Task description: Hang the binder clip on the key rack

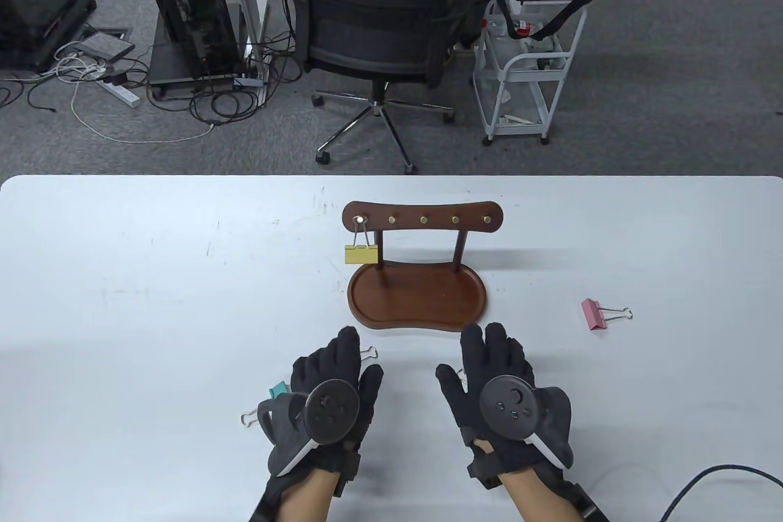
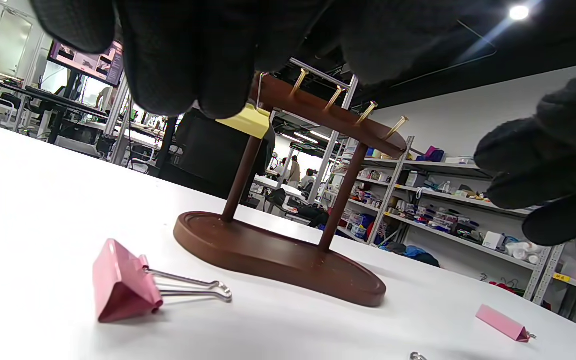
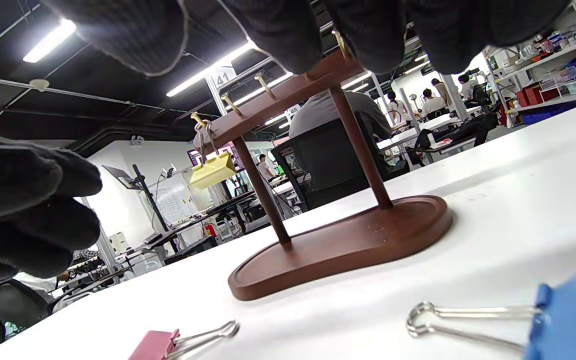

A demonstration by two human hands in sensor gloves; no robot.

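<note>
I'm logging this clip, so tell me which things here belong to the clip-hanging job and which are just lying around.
Job:
key rack
yellow clip, already hanging
pink clip
pink clip under left hand
blue clip

Lying about:
office chair
white cart
floor cables

Yellow binder clip (image 1: 361, 254) is hanging from the key rack's (image 1: 422, 219) leftmost peg. Both gloved hands, left hand (image 1: 333, 384) and right hand (image 1: 498, 378), are resting palm-down just before its base.

One key rack (image 1: 416, 298) stood on the counter (image 1: 122, 277), carrying five brass pegs (image 1: 423, 219). Five binder clips were there: one yellow (image 1: 361, 255), one pink (image 1: 592, 314), another pink (image 2: 123, 282), one blue (image 3: 568, 315), one teal (image 1: 278, 390). Two hands: left (image 1: 330, 399), right (image 1: 501, 399).
</note>
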